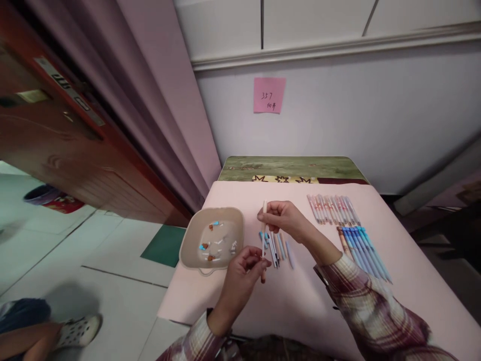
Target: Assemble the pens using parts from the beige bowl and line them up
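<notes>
Both hands are on one slim pen [263, 238], held nearly upright over the table. My right hand [287, 218] pinches its pale upper part between thumb and fingers. Lower down, my left hand [244, 276] grips it near the brown end, which pokes out below the thumb. Whether the pen is in one piece cannot be made out behind the fingers. Just beyond and right of the left hand lie several loose pen parts [281, 246], pale blue, peach and white, with small blue pieces [264, 239] beside them.
A beige bin [187, 240] at the left holds small blue, brown and white pieces. Two rows of pens, reddish [332, 209] and blue [363, 253], lie at the right of the pink-covered table [300, 296]. A person's shoe [78, 331] shows on the floor.
</notes>
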